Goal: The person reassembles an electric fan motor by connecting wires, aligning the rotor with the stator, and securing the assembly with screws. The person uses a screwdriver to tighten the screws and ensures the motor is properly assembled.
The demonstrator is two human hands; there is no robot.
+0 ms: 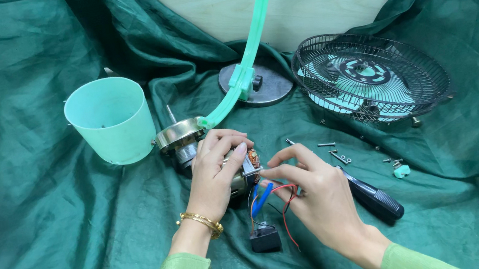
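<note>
My left hand (215, 173) is wrapped around a small fan motor (248, 173) with copper windings, lying on the green cloth. A brass-coloured round plate (179, 134) sits at the motor's far end. My right hand (312, 196) pinches the motor's wires near the blue connectors (261, 197). Red, black and blue wires run down to a small black capacitor (265, 239) lying in front of me. A black-handled screwdriver (376, 199) lies under and just right of my right hand.
A mint-green plastic cup-shaped housing (112, 119) lies at left. A curved green arm (251, 41) rises from a round metal base (264, 86). A black wire fan guard with blades (370, 77) lies at right. Several loose screws (337, 154) and a small green part (402, 171) are nearby.
</note>
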